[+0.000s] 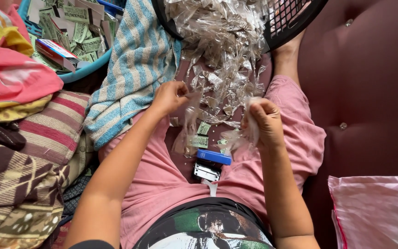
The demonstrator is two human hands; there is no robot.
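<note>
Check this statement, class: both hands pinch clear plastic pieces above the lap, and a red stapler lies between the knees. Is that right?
One detail is wrong: the stapler is blue, not red, as the head view shows. The rest stands: the left hand and right hand each pinch clear plastic pieces above the lap.

Soft even daylight, mild shadows, glare on clear plastic scraps point(222, 41), edges stretched

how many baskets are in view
2: a black basket at top centre, clear plastic bags spilling from it, and a blue basket at top left holding paper labels. Both are cropped by the frame; others may be hidden.
</note>
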